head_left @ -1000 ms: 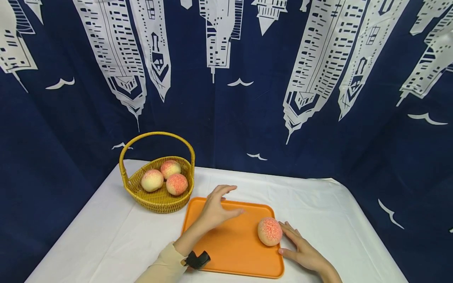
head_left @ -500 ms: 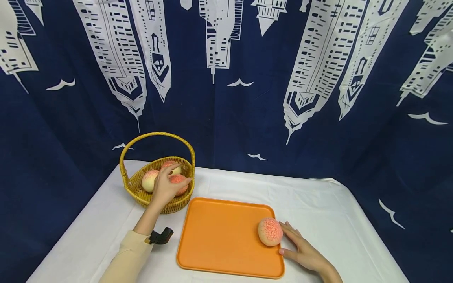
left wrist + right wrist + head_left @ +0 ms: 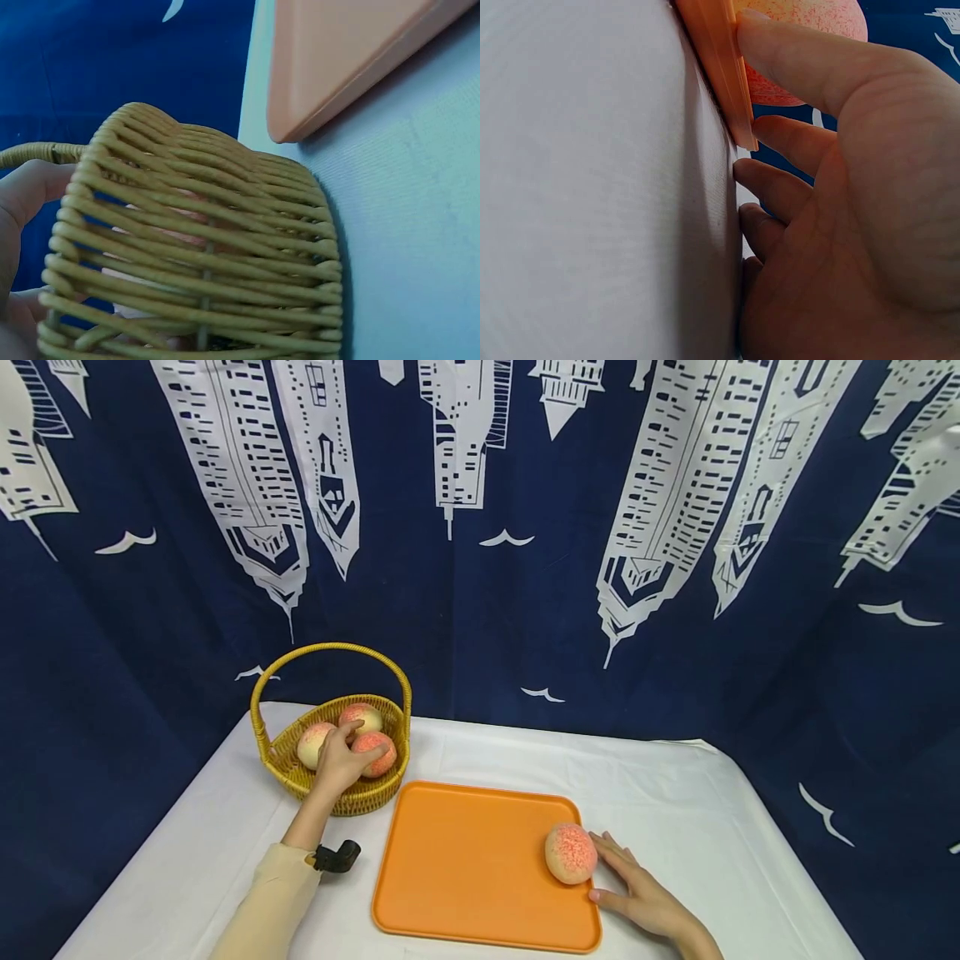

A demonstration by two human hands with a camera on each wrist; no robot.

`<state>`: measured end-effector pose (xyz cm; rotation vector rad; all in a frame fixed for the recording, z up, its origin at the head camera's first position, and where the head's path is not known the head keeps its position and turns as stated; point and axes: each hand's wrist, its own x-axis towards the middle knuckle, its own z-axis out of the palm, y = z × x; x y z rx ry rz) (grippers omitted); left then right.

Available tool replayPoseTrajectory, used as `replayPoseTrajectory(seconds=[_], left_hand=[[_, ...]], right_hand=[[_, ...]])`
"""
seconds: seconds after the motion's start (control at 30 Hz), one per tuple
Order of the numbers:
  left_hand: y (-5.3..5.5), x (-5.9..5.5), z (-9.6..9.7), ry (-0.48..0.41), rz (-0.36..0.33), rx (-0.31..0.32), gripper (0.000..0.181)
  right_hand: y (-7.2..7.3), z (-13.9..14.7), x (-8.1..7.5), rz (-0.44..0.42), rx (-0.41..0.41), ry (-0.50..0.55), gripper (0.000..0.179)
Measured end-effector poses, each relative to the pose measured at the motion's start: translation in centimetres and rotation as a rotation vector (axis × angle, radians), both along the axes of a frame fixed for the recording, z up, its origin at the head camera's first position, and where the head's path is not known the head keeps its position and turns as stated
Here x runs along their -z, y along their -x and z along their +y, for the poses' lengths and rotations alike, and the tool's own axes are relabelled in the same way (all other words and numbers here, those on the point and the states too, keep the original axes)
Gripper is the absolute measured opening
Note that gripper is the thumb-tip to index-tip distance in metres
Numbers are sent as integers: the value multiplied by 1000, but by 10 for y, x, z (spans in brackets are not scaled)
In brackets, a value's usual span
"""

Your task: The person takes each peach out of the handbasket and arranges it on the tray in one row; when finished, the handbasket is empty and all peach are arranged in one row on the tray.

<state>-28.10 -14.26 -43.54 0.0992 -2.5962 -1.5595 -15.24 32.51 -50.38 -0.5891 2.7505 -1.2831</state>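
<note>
In the head view my left hand (image 3: 341, 764) reaches into the wicker basket (image 3: 330, 797), its thumb and fingers curled round the front-right peach (image 3: 375, 755). Two more peaches lie there: one on the left (image 3: 312, 743), one behind (image 3: 362, 717). From the left wrist, the basket wall (image 3: 202, 247) hides most of the hand, and pinkish peach shows through the weave. On the orange tray (image 3: 472, 868) a single peach (image 3: 572, 854) sits by the right edge. Beside it my right hand (image 3: 637, 893) rests with fingers spread, thumb touching the tray's rim in the right wrist view.
A white cloth (image 3: 637, 785) covers the table. Behind it hangs a dark blue curtain (image 3: 480, 618) with white building prints. The basket's tall arched handle (image 3: 330, 646) rises over the peaches, and the tray stands just right of the basket.
My left hand has moved left from over the tray to the basket, then lowered onto the front-right peach. The right hand and the peach on the tray have stayed in place.
</note>
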Motion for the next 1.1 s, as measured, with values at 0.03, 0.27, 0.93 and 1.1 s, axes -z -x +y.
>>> replayPoseTrajectory(seconds=[0.03, 0.27, 0.93, 1.1], left_hand=[[1, 1, 1, -1, 1, 2, 75], [5, 8, 4, 4, 22, -8, 75], [10, 15, 1, -13, -52, 17, 64], [9, 15, 1, -39, -76, 22, 65]], right_hand=[[0, 0, -1, -5, 0, 2, 68], [-2, -2, -2, -13, 1, 11, 67], [-2, -4, -3, -25, 0, 7, 67], [-2, -3, -3, -57, 17, 2, 69]])
